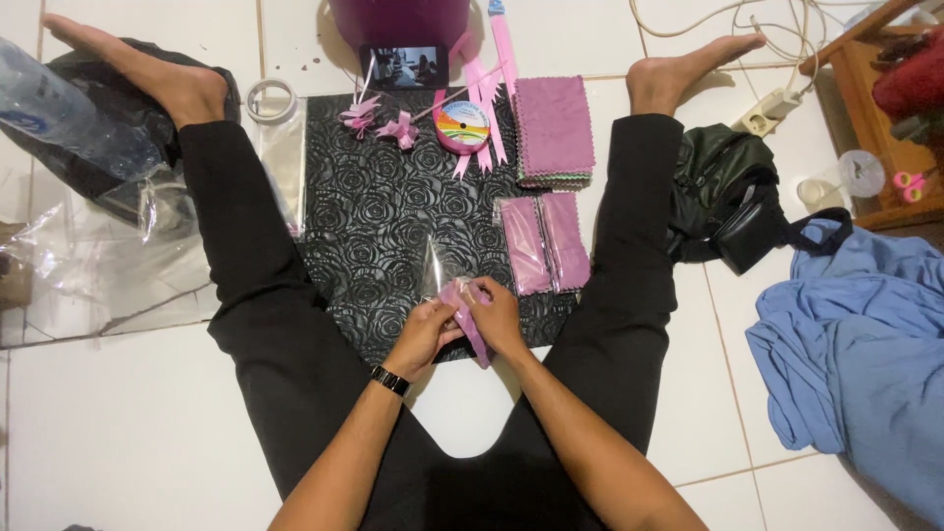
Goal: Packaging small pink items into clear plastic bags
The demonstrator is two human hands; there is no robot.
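I sit on a tiled floor with legs spread. My left hand [425, 329] and my right hand [495, 317] meet over a black rose-patterned mat [383, 211]. Together they hold a folded pink cloth [468, 324] at the mouth of a clear plastic sleeve [440, 265] that stands up from my fingers. A black watch is on my left wrist. Two packed pink cloths [546, 241] lie on the mat just right of my hands. A stack of pink cloths [554, 133] sits further away.
A ribbon spool [462, 126], pink ribbon bows [379, 120] and a phone [405, 65] against a purple tub lie at the mat's far edge. Tape roll [270, 98] and clear sleeves [93, 270] at left. Black bag [723, 192] and blue garment [855, 344] at right.
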